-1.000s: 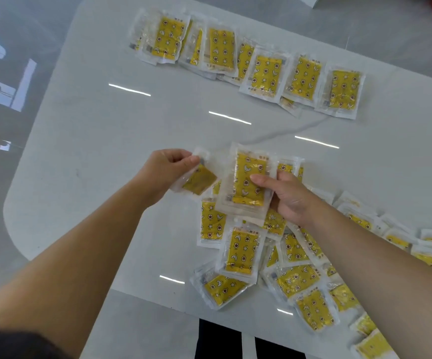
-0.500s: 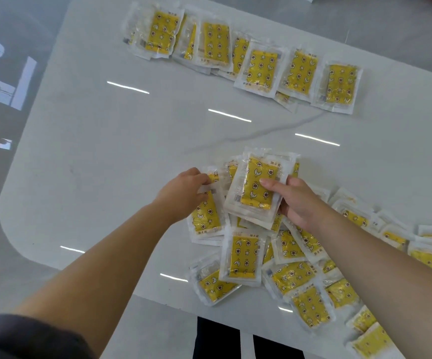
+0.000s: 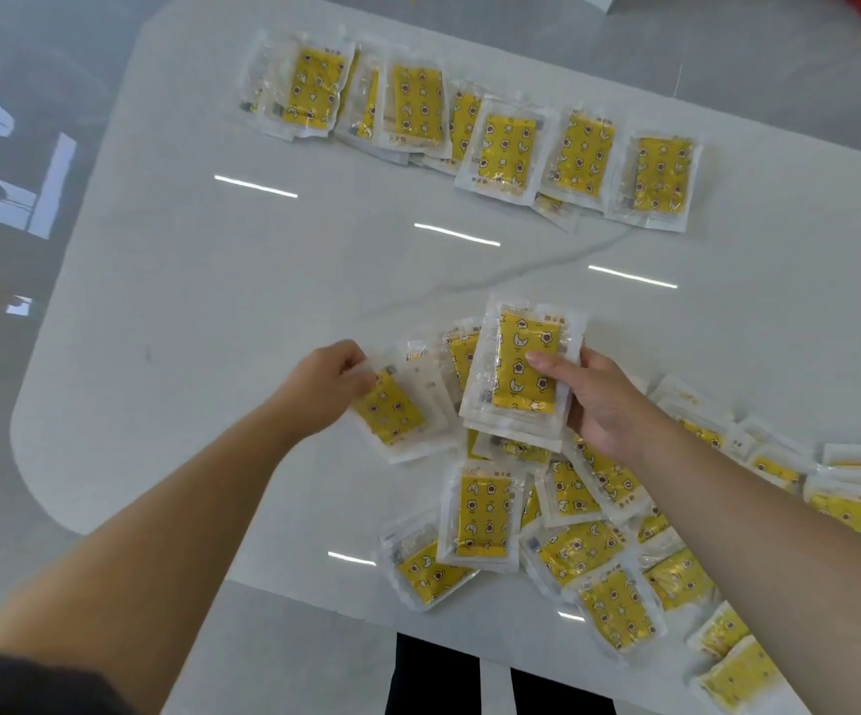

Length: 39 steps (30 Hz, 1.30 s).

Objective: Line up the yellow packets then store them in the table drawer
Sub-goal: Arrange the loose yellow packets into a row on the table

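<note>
1. Done so far: a row of yellow packets (image 3: 500,152) lies well beyond both hands on the far side of the tabletop (image 3: 201,301). Most stand side by side, and a few overlap towards its left end.
2. In hand: the right hand (image 3: 604,405) grips a stack of yellow packets (image 3: 524,369). Its thumb lies across the top packet's face, and its fingers (image 3: 586,356) curl round the stack's right edge. The stack is squared up but not yet laid down.
3. The left hand (image 3: 322,389) has its fingers (image 3: 351,363) curled together on the top-left corner of a single yellow packet (image 3: 397,412). This packet lies tilted just left of the stack. It seems about to be gathered, and whether it is already off the tabletop I cannot tell.
4. Left to do: a heap of yellow packets (image 3: 578,549) sprawls below and to the right of the right hand's fingers, lying at all angles and overlapping. More packets trail off towards the right edge of the view. By rough count it holds more packets than the row does.
5. The table drawer is not in view, and nothing shows that any packet has been stored.
6. My judgement: lining up is less than half finished, and the storing step has not yet begun.
</note>
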{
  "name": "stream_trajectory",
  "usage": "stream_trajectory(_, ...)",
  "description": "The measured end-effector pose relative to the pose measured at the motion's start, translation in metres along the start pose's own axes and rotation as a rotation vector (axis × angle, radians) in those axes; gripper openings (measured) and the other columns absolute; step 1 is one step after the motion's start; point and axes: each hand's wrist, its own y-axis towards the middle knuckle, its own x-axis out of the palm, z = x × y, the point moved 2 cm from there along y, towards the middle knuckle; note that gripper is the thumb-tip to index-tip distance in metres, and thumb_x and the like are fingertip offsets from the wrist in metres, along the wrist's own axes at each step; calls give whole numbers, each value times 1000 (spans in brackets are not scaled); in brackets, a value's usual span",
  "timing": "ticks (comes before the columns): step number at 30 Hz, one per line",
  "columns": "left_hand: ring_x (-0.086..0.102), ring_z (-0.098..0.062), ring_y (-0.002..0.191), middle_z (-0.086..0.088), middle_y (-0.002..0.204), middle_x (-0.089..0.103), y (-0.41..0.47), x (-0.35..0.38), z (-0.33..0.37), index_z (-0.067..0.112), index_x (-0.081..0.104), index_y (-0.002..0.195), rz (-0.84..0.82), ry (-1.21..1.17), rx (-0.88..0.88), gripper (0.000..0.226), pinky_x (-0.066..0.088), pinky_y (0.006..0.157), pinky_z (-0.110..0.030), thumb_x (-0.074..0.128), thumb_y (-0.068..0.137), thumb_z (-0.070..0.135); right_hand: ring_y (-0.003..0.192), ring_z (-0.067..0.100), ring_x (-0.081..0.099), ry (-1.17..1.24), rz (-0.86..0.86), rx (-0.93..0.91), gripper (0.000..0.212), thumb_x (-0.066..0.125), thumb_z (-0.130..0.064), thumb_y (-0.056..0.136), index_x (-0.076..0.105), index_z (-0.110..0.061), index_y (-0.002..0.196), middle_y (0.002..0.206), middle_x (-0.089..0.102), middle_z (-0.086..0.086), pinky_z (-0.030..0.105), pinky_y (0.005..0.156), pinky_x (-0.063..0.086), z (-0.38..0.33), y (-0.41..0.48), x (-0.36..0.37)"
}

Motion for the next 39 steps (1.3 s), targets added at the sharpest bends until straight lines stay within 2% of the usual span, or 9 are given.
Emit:
stream_trajectory(4, 47, -16, 65, -2, 75, 58, 0, -41, 36, 15, 53, 81, 215, -3, 97, 14, 38, 57, -29, 53, 94, 21, 88, 23, 72, 116, -33, -9, 38, 72, -17, 74, 64, -11, 111, 98, 75, 8, 40, 74, 60, -22, -3, -15)
stream_trajectory(8, 50, -11, 65, 0, 76, 59, 10, -53, 98, 15, 52, 85, 337, -22, 210, 12, 39, 56, -24, 53, 96, 21, 92, 26, 71, 183, -19, -10, 32, 62, -13, 89, 62, -7, 120, 110, 70, 13, 42, 74, 60, -48, 9, -42)
stream_trajectory(11, 49, -11, 65, 2, 75, 57, 31, -36, 139, 15, 52, 85, 336, -23, 262, 12, 39, 57, -24, 53, 96, 20, 89, 24, 71, 130, 24, -36, 32, 58, -12, 92, 62, -6, 123, 108, 71, 11, 37, 70, 60, -73, 26, -67)
stream_trajectory(15, 46, -11, 67, 3, 74, 53, 75, -4, 188, 12, 52, 88, 328, 16, 306, 9, 36, 57, -21, 54, 94, 18, 90, 25, 71, 3, 91, -154, 30, 69, -13, 86, 65, -10, 116, 103, 73, 8, 47, 84, 57, -112, 50, -100)
stream_trajectory(20, 48, -23, 76, -5, 85, 55, 144, 30, 257, 14, 50, 89, 318, 125, 382, 7, 34, 54, -26, 51, 95, 18, 78, 11, 73, -181, 207, -316, 22, 81, -19, 76, 69, -20, 95, 88, 75, -4, 28, 69, 57, -159, 88, -136)
stream_trajectory(23, 51, -24, 76, -6, 90, 56, 178, 46, 292, 17, 50, 91, 326, 227, 411, 5, 36, 51, -26, 50, 95, 18, 81, 12, 72, -199, 267, -366, 25, 82, -23, 76, 69, -20, 97, 90, 75, -4, 28, 71, 57, -177, 110, -153)
stream_trajectory(30, 54, -33, 98, -12, 108, 58, 212, 68, 316, 12, 56, 103, 425, 570, 429, 11, 41, 85, -42, 47, 98, 16, 86, 17, 68, -207, 309, -329, 7, 63, -24, 90, 63, -23, 84, 88, 70, -4, 32, 79, 54, -190, 126, -180)
stream_trajectory(35, 55, -34, 86, -12, 92, 62, 199, 77, 330, 18, 51, 96, 343, 432, 504, 6, 46, 73, -38, 46, 97, 21, 86, 26, 64, -208, 388, -314, 19, 48, -23, 96, 65, -17, 90, 92, 66, 6, 46, 91, 51, -190, 123, -205)
stream_trajectory(39, 56, -30, 83, -6, 90, 59, 195, 102, 345, 20, 51, 94, 248, 436, 512, 4, 45, 70, -35, 47, 96, 19, 70, 19, 52, -291, 523, -369, 20, 42, -22, 97, 56, -18, 83, 76, 54, 3, 28, 67, 42, -194, 122, -224)
